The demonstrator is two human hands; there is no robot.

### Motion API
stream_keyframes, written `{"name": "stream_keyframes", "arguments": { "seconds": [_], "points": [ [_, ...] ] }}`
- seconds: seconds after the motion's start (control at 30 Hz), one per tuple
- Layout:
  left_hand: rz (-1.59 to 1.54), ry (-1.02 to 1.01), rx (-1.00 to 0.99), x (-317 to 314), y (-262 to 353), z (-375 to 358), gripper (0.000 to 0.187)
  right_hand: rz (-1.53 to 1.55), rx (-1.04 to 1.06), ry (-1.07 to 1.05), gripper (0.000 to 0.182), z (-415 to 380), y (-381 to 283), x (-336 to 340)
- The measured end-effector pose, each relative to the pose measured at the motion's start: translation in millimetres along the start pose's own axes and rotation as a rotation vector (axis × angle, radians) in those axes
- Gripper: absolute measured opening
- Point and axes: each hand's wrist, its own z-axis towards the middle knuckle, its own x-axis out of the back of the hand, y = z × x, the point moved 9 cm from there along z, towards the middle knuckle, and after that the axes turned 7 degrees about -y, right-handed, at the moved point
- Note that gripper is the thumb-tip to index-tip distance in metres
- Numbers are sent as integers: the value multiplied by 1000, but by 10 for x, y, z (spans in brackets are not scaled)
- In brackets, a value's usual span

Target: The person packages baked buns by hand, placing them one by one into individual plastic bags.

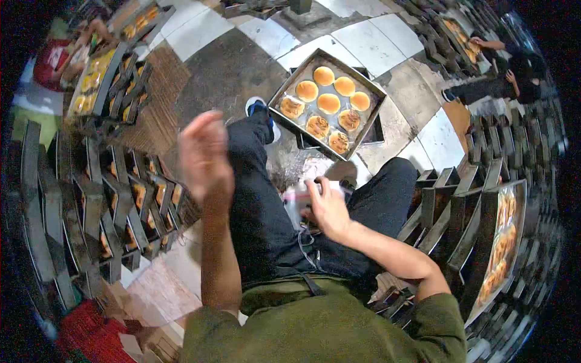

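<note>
Bagging appears to be in hand: a clear plastic bag (301, 196) is held on the lap by the right hand (327, 209), fingers curled on it. Left hand (204, 158) is raised, open, blurred. Next, a bun would be fetched from the baking tray (369, 124) on the floor ahead.

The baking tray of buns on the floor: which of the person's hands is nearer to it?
Right. The right hand rests between the knees, just below the tray's near edge, touching a clear plastic bag. The left hand is raised, blurred, off to the tray's left.
</note>
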Motion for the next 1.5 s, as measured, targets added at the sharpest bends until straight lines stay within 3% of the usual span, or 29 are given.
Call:
{"name": "stream_keyframes", "arguments": {
  "seconds": [0.03,0.1,0.17,0.2,0.23,0.27,0.33,0.37,0.4,0.43,0.5,0.53,0.6,0.67,0.7,0.77,0.83,0.9,0.97,1.03,1.1,1.13,1.17,1.2,1.23,1.3,1.37,1.43,1.5],
  "points": [
    [42,-244,-73,-315,-3,-8,34,-305,68,5,46,105,85,-92],
    [-96,-434,210,-939,-577,-322,45,-256,72,76,47,263,183,27],
    [-61,-592,468,-1318,-1215,-736,47,-37,134,106,48,413,343,81],
    [-32,-610,505,-1350,-1262,-772,48,-13,151,-34,38,535,422,-14],
    [-2,-632,543,-1376,-1314,-813,50,324,176,-246,28,642,490,-153],
    [-148,-636,736,-1376,-1448,-929,50,419,158,-195,27,672,568,-115],
    [-172,-763,755,-1363,-1296,-936,47,455,212,-143,22,740,402,309],
    [-202,-886,766,-1411,-1287,-980,43,686,205,-140,17,758,310,592],
    [-422,-1046,751,-1504,-1336,-1071,33,796,65,-207,14,834,400,709],
    [-406,-1002,694,-1404,-1162,-897,24,661,109,-17,13,927,395,1106],
    [-622,-769,884,-1311,-1231,-790,19,1064,3,117,15,1142,581,1366],
    [-624,-773,889,-1352,-1208,-716,19,1129,-5,62,15,1233,581,1394],
    [-815,-402,1113,-1312,-1397,-579,18,1157,-25,-113,17,1472,592,1328],
    [-655,-340,988,-1243,-1617,-318,15,874,-63,-230,22,1724,805,1278],
    [-495,-291,853,-1165,-1696,-129,14,633,-18,50,28,1898,1082,1454],
    [-182,-186,789,-1066,-1755,149,28,701,-220,234,22,2160,1545,1640],
    [-58,-48,984,-892,-1960,213,23,1097,-361,692,31,2436,2428,1712],
    [-168,198,950,-840,-2034,213,19,848,-414,553,33,3006,2915,1277],
    [-252,204,971,-869,-2084,199,15,493,-533,98,43,3494,3237,391],
    [-472,215,1078,-1001,-2086,214,15,102,-678,0,55,3786,4259,-614],
    [-522,211,1042,-1038,-2074,241,15,264,-762,26,60,3757,4486,-1080],
    [-579,211,995,-1066,-2070,289,15,421,-834,60,66,3704,4383,-1113],
    [-572,215,995,-1074,-2074,299,15,324,-803,24,71,3638,4168,-1099],
    [-575,217,1015,-1096,-2071,296,15,27,-753,296,69,3498,3767,-870],
    [-579,217,1028,-1104,-2052,298,15,70,-694,381,63,3351,3345,-706],
    [-619,198,1028,-1166,-2028,268,14,-112,-300,499,62,3366,3183,-912],
    [-459,76,968,-1191,-1960,321,15,805,-407,467,61,3361,3822,-1372],
    [-391,5,902,-1170,-2017,271,16,1203,-403,386,42,3194,3906,-1158],
    [-250,-202,863,-1281,-1981,347,15,2180,-322,363,46,2920,3028,-345]
  ]
}}
